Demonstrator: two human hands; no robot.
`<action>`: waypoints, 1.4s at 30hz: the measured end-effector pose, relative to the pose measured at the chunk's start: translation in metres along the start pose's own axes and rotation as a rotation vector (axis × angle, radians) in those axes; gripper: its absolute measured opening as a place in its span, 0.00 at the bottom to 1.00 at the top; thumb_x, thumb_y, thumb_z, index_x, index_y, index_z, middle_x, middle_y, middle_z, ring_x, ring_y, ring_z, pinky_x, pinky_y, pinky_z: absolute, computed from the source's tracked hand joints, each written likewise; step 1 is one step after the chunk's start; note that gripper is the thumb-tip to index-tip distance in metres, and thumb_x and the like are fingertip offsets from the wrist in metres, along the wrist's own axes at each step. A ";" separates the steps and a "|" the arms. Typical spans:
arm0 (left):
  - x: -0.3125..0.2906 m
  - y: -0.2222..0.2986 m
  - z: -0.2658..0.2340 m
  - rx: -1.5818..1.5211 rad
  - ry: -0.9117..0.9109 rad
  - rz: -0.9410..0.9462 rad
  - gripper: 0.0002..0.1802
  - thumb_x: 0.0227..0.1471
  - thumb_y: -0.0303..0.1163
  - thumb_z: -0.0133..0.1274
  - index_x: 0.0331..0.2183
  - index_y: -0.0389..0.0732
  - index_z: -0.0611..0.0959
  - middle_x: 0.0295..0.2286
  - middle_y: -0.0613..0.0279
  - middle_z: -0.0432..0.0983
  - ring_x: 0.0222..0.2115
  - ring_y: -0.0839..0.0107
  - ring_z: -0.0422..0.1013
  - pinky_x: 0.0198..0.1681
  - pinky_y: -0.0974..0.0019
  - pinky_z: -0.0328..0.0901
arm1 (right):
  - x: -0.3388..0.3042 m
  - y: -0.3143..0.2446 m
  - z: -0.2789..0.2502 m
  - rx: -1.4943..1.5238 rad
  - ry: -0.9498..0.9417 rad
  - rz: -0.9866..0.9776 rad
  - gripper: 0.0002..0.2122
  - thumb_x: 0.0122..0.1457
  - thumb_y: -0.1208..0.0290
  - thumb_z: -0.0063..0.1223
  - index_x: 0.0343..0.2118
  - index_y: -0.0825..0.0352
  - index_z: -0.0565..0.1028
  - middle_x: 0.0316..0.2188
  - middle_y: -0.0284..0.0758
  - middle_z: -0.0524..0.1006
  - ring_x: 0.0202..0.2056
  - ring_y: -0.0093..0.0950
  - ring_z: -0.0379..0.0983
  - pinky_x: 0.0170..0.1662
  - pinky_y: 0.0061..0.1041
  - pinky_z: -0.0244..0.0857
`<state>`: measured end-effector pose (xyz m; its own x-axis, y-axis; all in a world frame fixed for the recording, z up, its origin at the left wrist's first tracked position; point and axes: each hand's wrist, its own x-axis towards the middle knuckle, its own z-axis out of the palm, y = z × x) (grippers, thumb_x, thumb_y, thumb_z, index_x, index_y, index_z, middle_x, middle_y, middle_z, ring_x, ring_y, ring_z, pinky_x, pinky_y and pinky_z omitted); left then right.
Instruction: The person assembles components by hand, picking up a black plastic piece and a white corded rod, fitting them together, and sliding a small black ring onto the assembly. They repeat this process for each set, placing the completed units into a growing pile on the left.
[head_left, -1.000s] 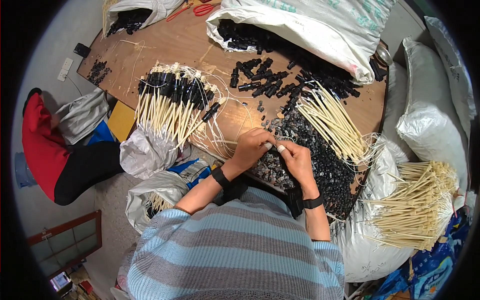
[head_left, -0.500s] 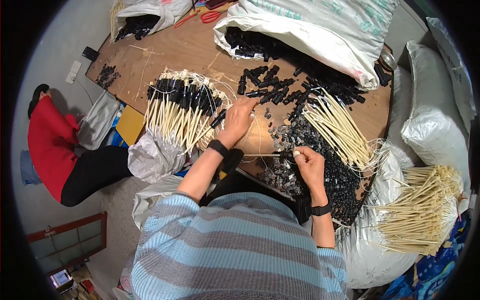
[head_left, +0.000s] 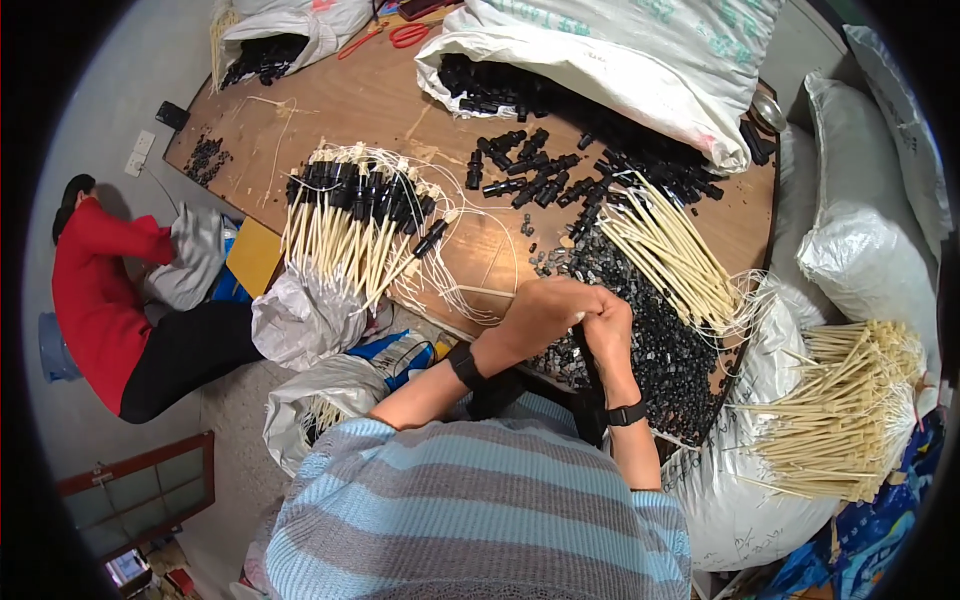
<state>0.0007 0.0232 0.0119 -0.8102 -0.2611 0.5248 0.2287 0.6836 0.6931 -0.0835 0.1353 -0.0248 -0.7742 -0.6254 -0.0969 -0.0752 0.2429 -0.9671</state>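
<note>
Together, left hand (head_left: 535,312), right hand (head_left: 607,325), closed.

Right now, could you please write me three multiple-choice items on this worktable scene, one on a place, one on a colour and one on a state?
1. Where does the pile of small black parts lie?
A. On the wooden table, by the hands
B. On the floor
C. Inside a drawer

2. What colour are the loose tubes beside that pile?
A. Blue
B. Cream
C. Green

3. How are the left hand and right hand placed?
A. Wide apart
B. Both raised off the table
C. Close together over the pile

Answers:
1 A, the pile spreads on the tabletop right by the hands.
2 B, the tubes look pale cream against the black parts.
3 C, the two hands meet at the table's near edge.
</note>
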 end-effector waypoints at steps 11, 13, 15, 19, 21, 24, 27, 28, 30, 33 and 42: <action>-0.010 -0.005 -0.009 -0.214 0.086 -0.429 0.13 0.39 0.14 0.52 0.30 0.37 0.83 0.22 0.69 0.73 0.21 0.85 0.65 0.25 0.80 0.60 | -0.014 -0.017 0.001 -0.402 0.175 -0.286 0.03 0.53 0.73 0.54 0.31 0.63 0.78 0.16 0.37 0.73 0.16 0.36 0.70 0.21 0.30 0.62; -0.012 -0.008 -0.003 -0.338 0.125 -0.546 0.12 0.40 0.15 0.52 0.31 0.36 0.83 0.23 0.71 0.73 0.21 0.87 0.64 0.25 0.81 0.60 | -0.014 -0.018 0.003 -0.456 0.220 -0.412 0.03 0.54 0.75 0.55 0.31 0.64 0.77 0.18 0.37 0.74 0.17 0.33 0.70 0.21 0.28 0.63; -0.012 -0.009 0.000 -0.445 0.134 -0.685 0.12 0.43 0.16 0.53 0.34 0.34 0.83 0.23 0.75 0.72 0.22 0.90 0.63 0.25 0.82 0.60 | -0.015 -0.021 0.002 -0.545 0.265 -0.565 0.04 0.53 0.76 0.56 0.33 0.64 0.77 0.24 0.37 0.77 0.21 0.36 0.74 0.24 0.29 0.67; -0.012 -0.015 0.002 -0.449 0.182 -0.651 0.11 0.39 0.18 0.54 0.30 0.34 0.83 0.19 0.72 0.73 0.19 0.88 0.64 0.22 0.80 0.61 | -0.018 -0.030 -0.001 -0.636 0.222 -0.604 0.05 0.52 0.76 0.57 0.32 0.64 0.77 0.24 0.36 0.77 0.21 0.34 0.74 0.23 0.28 0.66; -0.010 -0.013 -0.004 -0.413 0.117 -0.618 0.10 0.39 0.18 0.54 0.29 0.34 0.83 0.19 0.71 0.74 0.19 0.88 0.65 0.22 0.80 0.61 | -0.019 -0.033 -0.004 -0.658 0.190 -0.617 0.05 0.51 0.77 0.57 0.32 0.64 0.77 0.24 0.36 0.77 0.20 0.33 0.74 0.23 0.27 0.66; -0.007 -0.007 -0.004 -0.439 0.162 -0.656 0.08 0.38 0.18 0.54 0.27 0.34 0.83 0.19 0.71 0.75 0.19 0.89 0.65 0.22 0.80 0.61 | -0.018 -0.031 -0.005 -0.654 0.206 -0.594 0.06 0.50 0.77 0.57 0.32 0.64 0.77 0.24 0.37 0.76 0.19 0.33 0.74 0.22 0.28 0.65; -0.007 -0.007 -0.004 -0.440 0.137 -0.641 0.07 0.38 0.18 0.54 0.26 0.34 0.83 0.19 0.70 0.74 0.20 0.87 0.66 0.23 0.80 0.62 | -0.019 -0.030 -0.005 -0.676 0.165 -0.601 0.06 0.51 0.77 0.57 0.33 0.64 0.77 0.24 0.37 0.76 0.20 0.35 0.74 0.22 0.29 0.66; -0.008 -0.008 -0.003 -0.440 0.138 -0.642 0.07 0.38 0.18 0.54 0.26 0.34 0.83 0.19 0.70 0.74 0.20 0.87 0.66 0.23 0.80 0.62 | -0.018 -0.030 -0.004 -0.675 0.164 -0.601 0.06 0.51 0.77 0.57 0.33 0.64 0.77 0.24 0.37 0.76 0.20 0.35 0.74 0.22 0.29 0.66; -0.008 -0.013 -0.001 -0.399 0.163 -0.553 0.06 0.37 0.18 0.54 0.24 0.36 0.81 0.20 0.67 0.74 0.21 0.80 0.69 0.24 0.75 0.64 | -0.016 -0.029 -0.003 -0.530 0.217 -0.644 0.05 0.51 0.77 0.58 0.33 0.65 0.78 0.18 0.34 0.73 0.16 0.28 0.70 0.21 0.24 0.62; -0.007 -0.015 -0.006 -0.091 0.149 -0.435 0.06 0.37 0.16 0.53 0.23 0.35 0.79 0.24 0.64 0.75 0.27 0.76 0.71 0.29 0.75 0.64 | -0.019 -0.034 -0.010 -0.213 0.068 -0.316 0.05 0.52 0.78 0.58 0.32 0.66 0.78 0.14 0.29 0.67 0.15 0.17 0.62 0.20 0.18 0.56; 0.002 -0.006 -0.007 0.134 0.280 -0.198 0.07 0.32 0.19 0.55 0.21 0.41 0.80 0.25 0.62 0.75 0.29 0.61 0.71 0.30 0.64 0.66 | -0.013 -0.044 -0.007 -0.275 0.100 -0.384 0.04 0.51 0.79 0.58 0.30 0.66 0.78 0.11 0.27 0.62 0.15 0.14 0.57 0.19 0.17 0.53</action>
<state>0.0016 0.0134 0.0120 -0.6483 -0.5613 0.5144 -0.0062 0.6795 0.7336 -0.0741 0.1378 0.0203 -0.7136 -0.6372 0.2912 -0.5204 0.2037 -0.8293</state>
